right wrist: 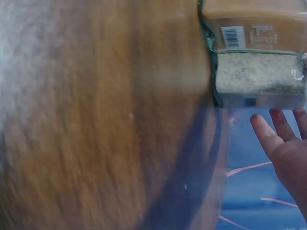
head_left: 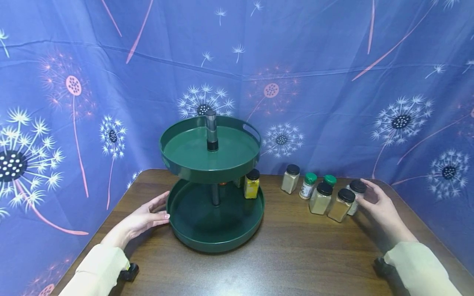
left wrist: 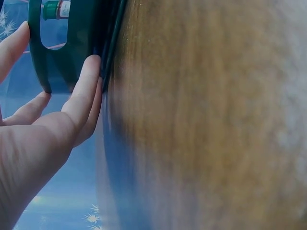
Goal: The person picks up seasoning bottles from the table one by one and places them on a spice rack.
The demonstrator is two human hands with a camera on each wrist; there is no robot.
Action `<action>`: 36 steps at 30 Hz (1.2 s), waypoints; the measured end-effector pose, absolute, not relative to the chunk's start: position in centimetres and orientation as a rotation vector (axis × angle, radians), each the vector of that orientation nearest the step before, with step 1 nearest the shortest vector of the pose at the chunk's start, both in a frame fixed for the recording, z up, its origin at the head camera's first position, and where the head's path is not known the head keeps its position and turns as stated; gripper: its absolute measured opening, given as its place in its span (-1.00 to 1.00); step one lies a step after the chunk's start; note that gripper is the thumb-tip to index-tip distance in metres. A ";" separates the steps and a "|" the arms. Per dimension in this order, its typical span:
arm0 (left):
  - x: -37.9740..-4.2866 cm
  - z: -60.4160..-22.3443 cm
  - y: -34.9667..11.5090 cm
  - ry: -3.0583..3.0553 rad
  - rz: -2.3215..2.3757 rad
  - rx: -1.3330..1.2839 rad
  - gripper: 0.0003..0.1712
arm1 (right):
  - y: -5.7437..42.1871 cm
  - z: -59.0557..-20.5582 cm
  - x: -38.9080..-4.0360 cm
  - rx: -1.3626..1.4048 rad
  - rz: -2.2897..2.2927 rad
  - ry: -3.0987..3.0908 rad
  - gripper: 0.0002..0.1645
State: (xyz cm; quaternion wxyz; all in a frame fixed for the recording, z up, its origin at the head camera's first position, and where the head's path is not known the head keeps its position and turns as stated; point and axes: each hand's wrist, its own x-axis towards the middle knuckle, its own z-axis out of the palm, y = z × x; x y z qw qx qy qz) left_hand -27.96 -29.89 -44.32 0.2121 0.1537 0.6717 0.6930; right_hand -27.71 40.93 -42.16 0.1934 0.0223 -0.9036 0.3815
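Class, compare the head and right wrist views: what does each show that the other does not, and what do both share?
Only the head view shows the green two-tier stand, the left hand and the yellow jar.
Only the right wrist view shows a barcode on the brown-filled jar.
Both show that jar, the right hand, the table and the blue cloth.

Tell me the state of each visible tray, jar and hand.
Dark green round upper tray: level.
Matching lower tray: level.
Yellow square jar with black lid: upright, closed, in lower tray.
Things beside it: mostly hidden, unclear.
Four clear square jars with black lids: upright, closed.
Two green-capped jars: upright, closed; rear mostly hidden.
Left hand: fingers extended, touching lower tray.
Right hand: fingers at rightmost jar, contact unclear.
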 end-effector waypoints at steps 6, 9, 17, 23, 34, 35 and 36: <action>-27.9 -44.3 -30.0 1.851 1.933 0.434 0.00 | 41.0 -42.9 -27.8 0.071 1.233 -2.500 -0.17; -27.9 -44.3 -30.0 1.846 1.937 0.435 0.01 | 41.3 -43.3 -27.9 0.091 1.322 -2.487 -0.16; -28.0 -44.2 -30.0 1.852 1.930 0.428 0.00 | 41.9 -43.9 -28.2 0.182 1.320 -2.554 -0.07; -28.1 -44.2 -30.0 1.848 1.932 0.427 0.00 | 42.1 -44.0 -28.5 0.136 1.194 -2.627 -0.01; -28.1 -44.3 -29.9 1.846 1.934 0.414 -0.01 | 42.2 -44.2 -28.4 0.200 1.285 -2.540 -0.01; -28.1 -44.3 -29.9 1.847 1.932 0.417 0.00 | 42.2 -44.2 -28.3 0.210 1.312 -2.531 0.00; -28.1 -44.4 -29.9 1.846 1.933 0.420 0.00 | 42.1 -44.2 -28.3 0.217 1.334 -2.523 0.00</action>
